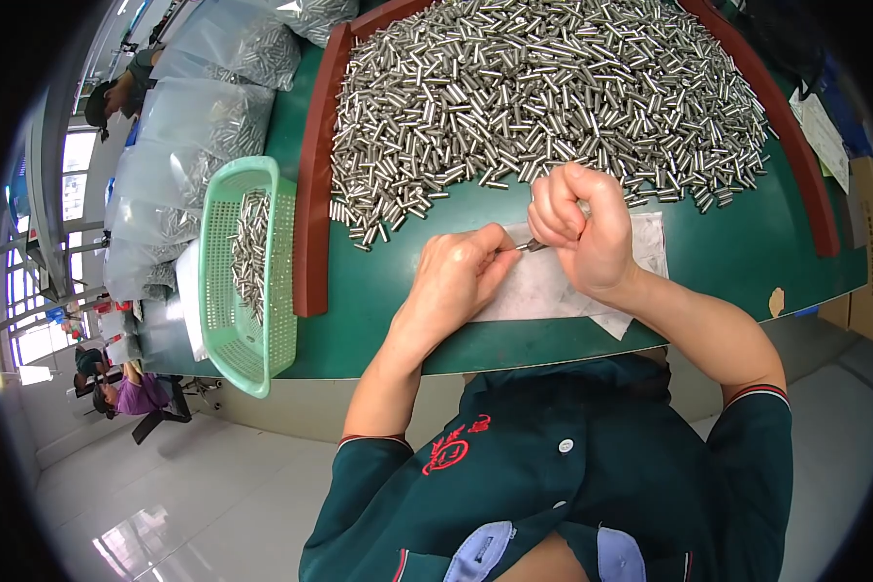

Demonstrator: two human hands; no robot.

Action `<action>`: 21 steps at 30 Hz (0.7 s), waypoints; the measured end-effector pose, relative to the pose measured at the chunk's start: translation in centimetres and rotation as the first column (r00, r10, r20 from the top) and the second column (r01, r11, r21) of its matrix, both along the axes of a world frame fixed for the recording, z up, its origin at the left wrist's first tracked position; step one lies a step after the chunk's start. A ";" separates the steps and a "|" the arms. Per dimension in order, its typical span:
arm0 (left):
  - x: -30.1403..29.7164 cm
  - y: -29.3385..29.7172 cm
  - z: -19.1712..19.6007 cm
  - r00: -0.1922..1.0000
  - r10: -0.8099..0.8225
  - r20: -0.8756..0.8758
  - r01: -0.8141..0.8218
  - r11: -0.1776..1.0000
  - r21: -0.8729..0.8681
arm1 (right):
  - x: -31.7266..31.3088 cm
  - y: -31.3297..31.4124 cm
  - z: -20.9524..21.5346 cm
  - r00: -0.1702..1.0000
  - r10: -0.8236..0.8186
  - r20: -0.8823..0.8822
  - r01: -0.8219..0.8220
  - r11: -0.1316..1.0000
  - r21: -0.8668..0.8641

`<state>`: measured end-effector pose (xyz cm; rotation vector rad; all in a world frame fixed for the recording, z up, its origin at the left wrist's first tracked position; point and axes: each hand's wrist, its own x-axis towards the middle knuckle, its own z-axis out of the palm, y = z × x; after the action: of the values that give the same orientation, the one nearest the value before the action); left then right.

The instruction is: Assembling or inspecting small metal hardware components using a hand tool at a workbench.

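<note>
A small silvery metal pin (pixel 531 246) is pinched between the left hand (pixel 456 276) and the fisted right hand (pixel 577 228), seemingly above a white paper sheet (pixel 553 291) on the green table (pixel 727 257), near the heaped steel pins (pixel 543 97).

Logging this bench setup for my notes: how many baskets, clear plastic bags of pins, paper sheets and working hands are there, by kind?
Green plastic basket: 1
Clear plastic bags of pins: at least 4, stacked and overlapping, so no exact count
White paper sheet: 1
Hands at work: 2, left hand and right hand
Total: at least 8, loose metal pins uncounted
</note>
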<state>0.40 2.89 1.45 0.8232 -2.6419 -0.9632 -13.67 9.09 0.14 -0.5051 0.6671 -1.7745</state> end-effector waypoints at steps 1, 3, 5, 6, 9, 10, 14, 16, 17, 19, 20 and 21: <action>0.0 0.0 0.0 1.000 0.003 -0.005 -0.003 1.000 0.000 | 0.1 0.0 -0.1 0.999 0.001 -0.039 -0.001 1.000 -0.006; 0.0 0.0 -0.5 0.999 -0.003 -0.038 0.003 1.000 0.000 | 0.1 0.0 -0.2 0.997 0.001 -0.080 -0.002 1.000 -0.006; -0.1 -0.1 -0.7 0.998 -0.004 -0.068 0.003 1.000 -0.002 | 0.4 0.0 0.0 0.989 -0.031 -0.148 0.028 0.999 -0.021; 0.0 -0.1 -0.7 0.998 -0.008 -0.062 0.008 1.000 -0.003 | 0.5 0.1 0.1 0.989 -0.027 -0.147 0.024 0.999 -0.021; -0.1 -0.2 -0.7 0.998 -0.014 -0.056 0.014 1.000 -0.005 | 0.8 0.1 0.2 0.972 -0.045 -0.231 0.043 0.999 -0.016; -0.2 -0.2 -0.7 0.998 -0.014 -0.055 0.013 1.000 -0.009 | 1.0 0.1 -0.1 0.962 -0.053 -0.267 0.052 0.999 -0.013; -0.1 -0.2 -0.5 0.998 0.005 -0.057 -0.005 1.000 -0.013 | 1.2 -0.1 0.2 0.949 -0.043 -0.311 0.042 0.999 -0.011; 0.0 -0.1 -0.3 0.998 0.003 -0.060 -0.001 1.000 0.025 | 1.0 0.3 0.2 0.960 -0.033 -0.277 0.032 0.999 -0.007; 0.0 -0.3 -0.3 0.998 0.002 -0.064 -0.001 1.000 0.017 | 0.6 0.3 0.1 0.970 -0.031 -0.242 0.031 1.000 -0.006; 0.2 -0.7 -0.1 0.991 0.105 -0.077 -0.078 0.951 0.300 | -0.3 -0.2 0.0 0.994 -0.051 -0.096 0.045 0.997 -0.067; 0.4 -1.0 -0.5 0.957 0.157 -0.243 -0.025 0.882 0.470 | -0.7 -0.3 0.1 0.998 -0.060 -0.029 0.057 0.993 -0.104; 0.9 -1.6 -0.4 0.940 0.290 -0.178 -0.063 0.661 0.747 | -1.1 -0.5 0.3 0.996 -0.090 0.019 0.091 0.991 -0.095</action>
<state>1.27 1.28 1.01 0.9668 -1.8290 -1.9669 -14.72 8.62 0.41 -0.5337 0.6053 -1.9008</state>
